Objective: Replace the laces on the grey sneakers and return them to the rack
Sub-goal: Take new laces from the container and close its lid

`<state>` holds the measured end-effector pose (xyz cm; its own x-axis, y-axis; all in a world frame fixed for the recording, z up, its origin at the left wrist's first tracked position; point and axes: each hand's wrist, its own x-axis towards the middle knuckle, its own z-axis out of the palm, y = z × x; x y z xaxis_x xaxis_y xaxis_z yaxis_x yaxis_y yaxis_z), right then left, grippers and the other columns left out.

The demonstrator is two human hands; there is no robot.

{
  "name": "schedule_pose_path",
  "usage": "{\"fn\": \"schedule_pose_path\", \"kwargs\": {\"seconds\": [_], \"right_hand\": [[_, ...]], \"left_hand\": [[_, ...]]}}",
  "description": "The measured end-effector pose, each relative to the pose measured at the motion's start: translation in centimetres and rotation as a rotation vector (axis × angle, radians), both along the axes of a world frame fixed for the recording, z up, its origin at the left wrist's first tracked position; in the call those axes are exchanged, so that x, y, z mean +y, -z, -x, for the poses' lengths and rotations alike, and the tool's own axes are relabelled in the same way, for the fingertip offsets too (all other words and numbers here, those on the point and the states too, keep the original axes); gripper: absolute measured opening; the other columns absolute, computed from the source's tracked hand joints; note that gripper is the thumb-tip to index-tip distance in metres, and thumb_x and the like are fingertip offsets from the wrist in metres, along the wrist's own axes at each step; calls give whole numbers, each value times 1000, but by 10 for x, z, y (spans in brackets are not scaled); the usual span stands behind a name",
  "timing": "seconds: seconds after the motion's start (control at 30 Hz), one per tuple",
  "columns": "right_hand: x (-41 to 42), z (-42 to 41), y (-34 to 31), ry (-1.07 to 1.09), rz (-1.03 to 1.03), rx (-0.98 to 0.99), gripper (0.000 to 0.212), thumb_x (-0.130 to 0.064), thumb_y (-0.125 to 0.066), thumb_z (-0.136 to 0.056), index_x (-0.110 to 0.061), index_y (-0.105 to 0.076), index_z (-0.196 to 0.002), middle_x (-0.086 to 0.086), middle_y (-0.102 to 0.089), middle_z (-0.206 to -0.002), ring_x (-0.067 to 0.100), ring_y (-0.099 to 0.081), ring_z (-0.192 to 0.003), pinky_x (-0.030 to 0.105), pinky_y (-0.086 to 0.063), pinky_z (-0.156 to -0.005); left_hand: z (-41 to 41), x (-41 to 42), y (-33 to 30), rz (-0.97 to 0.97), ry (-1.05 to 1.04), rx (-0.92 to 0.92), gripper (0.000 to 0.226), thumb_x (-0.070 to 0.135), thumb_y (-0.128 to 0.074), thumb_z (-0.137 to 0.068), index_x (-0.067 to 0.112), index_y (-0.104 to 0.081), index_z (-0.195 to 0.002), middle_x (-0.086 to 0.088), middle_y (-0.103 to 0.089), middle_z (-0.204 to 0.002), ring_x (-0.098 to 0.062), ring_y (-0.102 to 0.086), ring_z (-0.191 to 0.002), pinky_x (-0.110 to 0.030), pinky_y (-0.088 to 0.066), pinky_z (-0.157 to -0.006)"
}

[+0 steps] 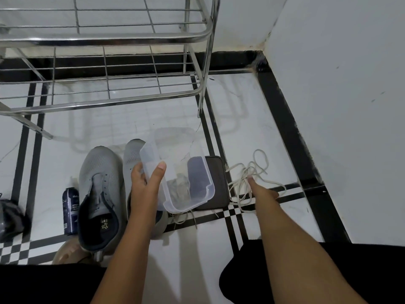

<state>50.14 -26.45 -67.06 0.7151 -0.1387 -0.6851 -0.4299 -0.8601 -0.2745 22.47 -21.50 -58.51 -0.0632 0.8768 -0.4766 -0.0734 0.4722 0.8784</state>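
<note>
A lace-less grey sneaker (99, 189) lies on the tiled floor, toe pointing away. The second grey sneaker (131, 154) lies beside it, mostly hidden behind my left hand (145, 187) and the box. That hand grips a clear plastic box (186, 172) by its left wall, thumb over the rim, tilted above the floor. Something pale and bundled sits in the box's bottom. My right hand (262, 190) reaches to a tangle of white laces (252, 172) on the floor, fingertips pinching where the strands gather. More lace ends (186, 218) trail from under the box.
A metal wire shoe rack (105, 97) stands ahead, both visible shelves bare. A dark flat square object (214, 185) lies under the box. A dark blue spray can (69, 211) stands left of the sneakers. A wall closes the right side.
</note>
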Motion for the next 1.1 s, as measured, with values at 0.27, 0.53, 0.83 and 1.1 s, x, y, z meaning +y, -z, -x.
{"fn": "schedule_pose_path", "kwargs": {"seconds": [0.27, 0.53, 0.83, 1.1], "right_hand": [[50, 22, 22, -302, 96, -159, 108, -83, -60, -62, -15, -28, -141, 17, -28, -137, 36, -37, -120, 46, -44, -85], [78, 21, 34, -437, -89, -147, 47, -9, -62, -89, -4, -42, -131, 21, -54, -127, 36, -58, -111, 37, -49, -78], [41, 22, -3, -253, -312, -228, 19, -4, -53, -91, -1, -65, -105, 11, -68, -96, 20, -58, -68, 21, -39, -48], [59, 37, -138, -817, -339, -148, 5, -5, -62, -83, -2, -62, -78, 13, -61, -76, 20, -57, -60, 23, -44, -56]], "left_hand": [[-10, 0, 12, 37, 76, -11, 87, 55, -73, -70, 27, -34, -143, 2, -56, -130, -15, -60, -112, -29, -52, -83], [-8, -3, 31, 85, 117, 22, 113, 76, -73, -47, 37, -31, -144, -4, -47, -142, -23, -51, -126, -48, -44, -104], [-5, -7, 40, 99, 98, 30, 107, 81, -73, -48, 42, -34, -140, 4, -49, -141, -21, -50, -128, -50, -43, -103], [-1, -22, 29, 73, 62, -14, 113, 82, -72, -45, 32, -37, -140, 3, -53, -137, -21, -55, -122, -48, -45, -103]]}}
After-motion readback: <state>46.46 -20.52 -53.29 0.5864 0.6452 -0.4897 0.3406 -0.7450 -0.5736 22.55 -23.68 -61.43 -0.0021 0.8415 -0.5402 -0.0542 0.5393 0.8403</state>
